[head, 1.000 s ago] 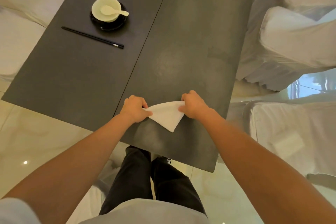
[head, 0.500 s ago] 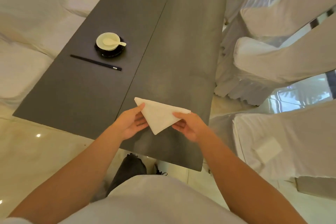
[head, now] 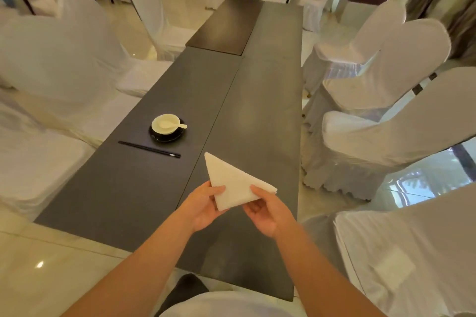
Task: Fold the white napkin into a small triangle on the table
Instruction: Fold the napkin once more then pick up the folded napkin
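The white napkin point(head: 233, 184) is folded into a small triangle and is held up above the dark table point(head: 134, 188), one corner pointing away from me. My left hand point(head: 206, 204) pinches its lower left edge with the thumb on top. My right hand point(head: 266, 210) grips its right corner, palm turned up beneath it. Both forearms reach in from the bottom of the view.
A cream bowl with a spoon point(head: 166, 124) on a black saucer stands on the table's left half, with black chopsticks point(head: 149, 149) in front of it. White-covered chairs point(head: 373, 136) line both long sides. The table's near edge is just below my hands.
The napkin was pressed flat on the table; both hands have lifted it off the surface and hold it in the air. My head has tilted up, showing more of the room.
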Action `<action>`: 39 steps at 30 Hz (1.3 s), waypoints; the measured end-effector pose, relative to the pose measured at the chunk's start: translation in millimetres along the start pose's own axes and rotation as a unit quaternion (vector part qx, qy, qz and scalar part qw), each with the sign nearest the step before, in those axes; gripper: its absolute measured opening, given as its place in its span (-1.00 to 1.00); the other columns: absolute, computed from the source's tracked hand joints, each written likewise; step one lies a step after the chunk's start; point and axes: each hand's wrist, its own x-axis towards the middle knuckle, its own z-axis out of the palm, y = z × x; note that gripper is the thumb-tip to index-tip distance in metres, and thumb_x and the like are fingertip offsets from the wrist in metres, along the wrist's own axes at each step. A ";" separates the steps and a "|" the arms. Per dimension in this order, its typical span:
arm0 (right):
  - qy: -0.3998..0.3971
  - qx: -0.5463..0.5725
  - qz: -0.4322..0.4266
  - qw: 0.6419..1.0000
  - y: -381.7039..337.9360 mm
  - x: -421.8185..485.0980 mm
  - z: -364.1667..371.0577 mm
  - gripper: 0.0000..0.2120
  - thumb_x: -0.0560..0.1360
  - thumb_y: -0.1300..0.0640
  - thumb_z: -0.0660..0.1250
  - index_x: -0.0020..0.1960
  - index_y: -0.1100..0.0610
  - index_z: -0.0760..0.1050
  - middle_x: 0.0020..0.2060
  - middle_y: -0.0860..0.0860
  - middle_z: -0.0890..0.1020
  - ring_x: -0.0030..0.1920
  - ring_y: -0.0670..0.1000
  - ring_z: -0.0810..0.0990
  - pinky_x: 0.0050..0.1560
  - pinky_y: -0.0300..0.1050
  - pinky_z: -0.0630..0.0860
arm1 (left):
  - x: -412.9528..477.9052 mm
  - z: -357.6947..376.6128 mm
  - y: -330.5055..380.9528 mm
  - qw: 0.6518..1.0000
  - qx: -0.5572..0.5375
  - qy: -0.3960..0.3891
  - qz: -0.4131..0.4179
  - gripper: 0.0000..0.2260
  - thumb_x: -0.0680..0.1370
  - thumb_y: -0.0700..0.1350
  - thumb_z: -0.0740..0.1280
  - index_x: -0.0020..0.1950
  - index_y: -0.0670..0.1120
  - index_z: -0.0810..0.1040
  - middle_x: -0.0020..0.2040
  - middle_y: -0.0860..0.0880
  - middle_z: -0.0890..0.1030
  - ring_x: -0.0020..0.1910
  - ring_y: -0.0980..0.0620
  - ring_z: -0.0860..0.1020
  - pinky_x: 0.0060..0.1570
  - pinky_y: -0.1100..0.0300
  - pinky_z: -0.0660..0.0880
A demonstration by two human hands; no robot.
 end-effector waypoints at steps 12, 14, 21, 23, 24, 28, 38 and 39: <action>-0.009 -0.002 -0.073 0.997 -14.0 -9.5 11.4 -0.67 0.52 0.14 0.36 0.26 0.20 0.47 0.05 0.15 0.64 0.07 0.13 0.61 0.00 0.07 0.57 | -2.0 32.9 14.9 0.999 -0.003 -0.014 0.044 -0.71 0.59 -0.21 0.30 0.30 -0.20 0.48 0.22 -0.21 0.62 0.22 -0.18 0.58 0.23 -0.10 0.50; -0.004 -0.011 -0.085 0.996 -18.1 -9.1 11.2 -0.68 0.54 0.14 0.35 0.26 0.20 0.47 0.05 0.15 0.65 0.07 0.12 0.62 -0.02 0.06 0.58 | 0.0 33.1 20.1 0.998 -0.006 0.010 0.058 -0.72 0.60 -0.22 0.28 0.30 -0.24 0.48 0.19 -0.22 0.63 0.16 -0.16 0.61 0.15 -0.05 0.53; 0.009 -0.082 -0.141 0.987 -15.4 -6.1 19.7 -0.71 0.56 0.18 0.32 0.25 0.26 0.50 0.08 0.18 0.66 0.05 0.12 0.64 -0.11 -0.04 0.62 | -2.5 29.6 26.7 0.995 0.007 0.049 0.084 -0.78 0.61 -0.25 0.25 0.24 -0.22 0.51 0.12 -0.18 0.67 0.06 -0.10 0.65 0.03 0.02 0.57; 0.007 -0.089 -0.144 0.986 -11.7 -4.2 23.4 -0.74 0.56 0.21 0.31 0.22 0.28 0.51 0.05 0.17 0.67 0.02 0.11 0.65 -0.12 -0.05 0.62 | -4.7 23.8 27.8 0.996 0.016 0.045 0.077 -0.79 0.62 -0.21 0.26 0.24 -0.18 0.52 0.14 -0.17 0.67 0.10 -0.12 0.65 0.08 -0.04 0.57; 0.007 -0.092 -0.144 0.985 -10.0 -2.3 24.7 -0.74 0.56 0.23 0.31 0.22 0.29 0.51 0.04 0.17 0.68 0.01 0.11 0.65 -0.12 -0.05 0.62 | -5.8 19.9 29.1 0.996 0.028 0.040 0.068 -0.79 0.62 -0.20 0.26 0.24 -0.16 0.52 0.14 -0.17 0.67 0.12 -0.13 0.64 0.10 -0.07 0.57; 0.008 -0.116 -0.128 0.985 -3.6 6.4 34.3 -0.72 0.54 0.27 0.33 0.23 0.32 0.50 0.08 0.21 0.66 0.06 0.15 0.64 -0.04 0.00 0.62 | -6.2 0.7 36.2 0.996 0.058 0.040 0.048 -0.76 0.60 -0.25 0.28 0.28 -0.21 0.50 0.14 -0.19 0.67 0.13 -0.15 0.64 0.12 -0.08 0.57; -0.007 -0.208 -0.066 0.976 58.9 43.7 90.6 -0.68 0.51 0.29 0.37 0.26 0.23 0.49 0.11 0.18 0.66 0.06 0.20 0.67 -0.06 0.05 0.64 | 11.7 -75.7 76.7 0.995 0.066 0.052 0.047 -0.79 0.61 -0.23 0.27 0.24 -0.18 0.52 0.10 -0.16 0.69 0.08 -0.12 0.66 0.04 -0.02 0.60; -0.002 -0.208 -0.066 0.976 67.7 52.4 100.9 -0.69 0.51 0.29 0.36 0.25 0.24 0.48 0.11 0.18 0.66 0.07 0.20 0.67 -0.07 0.04 0.64 | 12.6 -89.6 85.1 0.993 0.096 0.053 0.051 -0.78 0.61 -0.22 0.28 0.24 -0.17 0.52 0.10 -0.15 0.69 0.06 -0.11 0.67 0.03 -0.02 0.61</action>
